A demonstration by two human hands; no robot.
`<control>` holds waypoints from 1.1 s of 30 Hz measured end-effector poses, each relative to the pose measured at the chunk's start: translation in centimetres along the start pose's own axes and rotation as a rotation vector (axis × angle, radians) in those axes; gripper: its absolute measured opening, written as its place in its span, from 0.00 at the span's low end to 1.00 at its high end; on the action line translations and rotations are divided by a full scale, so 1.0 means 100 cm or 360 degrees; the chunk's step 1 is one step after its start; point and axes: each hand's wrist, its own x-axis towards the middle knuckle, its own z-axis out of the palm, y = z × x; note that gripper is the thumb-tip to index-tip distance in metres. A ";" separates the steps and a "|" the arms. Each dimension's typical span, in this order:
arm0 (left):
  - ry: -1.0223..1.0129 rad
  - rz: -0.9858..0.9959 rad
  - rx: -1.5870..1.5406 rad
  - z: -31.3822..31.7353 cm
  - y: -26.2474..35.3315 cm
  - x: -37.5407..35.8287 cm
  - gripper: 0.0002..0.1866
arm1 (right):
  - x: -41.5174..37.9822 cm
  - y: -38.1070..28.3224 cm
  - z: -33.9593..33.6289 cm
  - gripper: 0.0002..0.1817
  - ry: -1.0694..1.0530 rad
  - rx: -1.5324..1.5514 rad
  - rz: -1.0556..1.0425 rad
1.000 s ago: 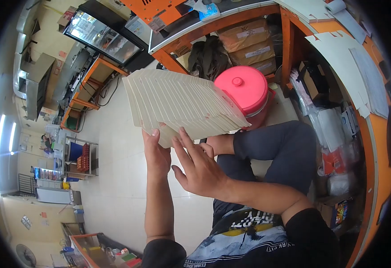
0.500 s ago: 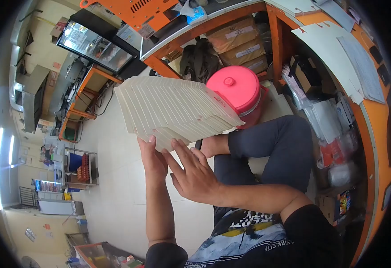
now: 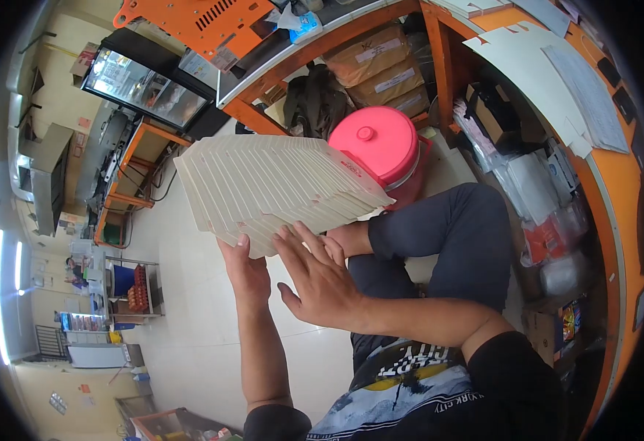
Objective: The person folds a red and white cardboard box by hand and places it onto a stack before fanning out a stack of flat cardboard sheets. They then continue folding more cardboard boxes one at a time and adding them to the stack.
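Observation:
A fanned stack of off-white paper sheets (image 3: 278,180) with small red print spreads out in front of me, its layered edges overlapping like steps. My left hand (image 3: 248,275) grips the near left corner, thumb on top and the other fingers hidden beneath. Over the near edge lies my right hand (image 3: 326,287), its fingers stretched across the lower sheets and its thumb apart. The far right end of the fan overlaps a pink lidded bucket (image 3: 373,147) in this view.
My bent leg (image 3: 447,235) is just right of the stack. Brown packages (image 3: 381,62) and a dark bag (image 3: 322,99) sit under the orange-framed table. Plastic-wrapped packs (image 3: 535,195) fill the shelf on the right. A glass display case (image 3: 149,84) stands at the far left.
My right hand has moved slightly away from the left thumb, its fingers reaching farther onto the sheets. The left hand keeps its grip. The whole view has shifted a little.

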 end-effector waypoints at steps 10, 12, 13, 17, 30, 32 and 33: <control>0.0050 0.0000 -0.0040 0.001 0.000 -0.002 0.49 | -0.019 0.013 0.013 0.46 0.0010 0.0250 0.0131; 0.0025 -0.0014 -0.0035 0.000 0.000 -0.003 0.49 | -0.017 0.014 0.018 0.46 0.0087 0.0291 0.0110; 0.0011 -0.0021 -0.0033 0.000 0.000 -0.003 0.49 | -0.015 0.015 0.019 0.46 0.0057 0.0313 0.0163; 0.0054 0.0021 -0.0013 0.002 -0.002 -0.004 0.49 | -0.011 0.013 0.008 0.46 -0.0073 0.0292 0.0300; 0.0047 0.0060 0.0068 -0.006 -0.010 -0.005 0.45 | -0.022 0.031 0.021 0.46 0.0128 0.0428 0.0225; 0.0041 0.0066 0.0084 -0.006 -0.011 -0.005 0.46 | -0.022 0.034 0.024 0.46 0.0076 0.0343 0.0270; 0.0039 0.0066 0.0091 -0.006 -0.011 -0.005 0.46 | -0.022 0.035 0.025 0.46 0.0052 0.0300 0.0293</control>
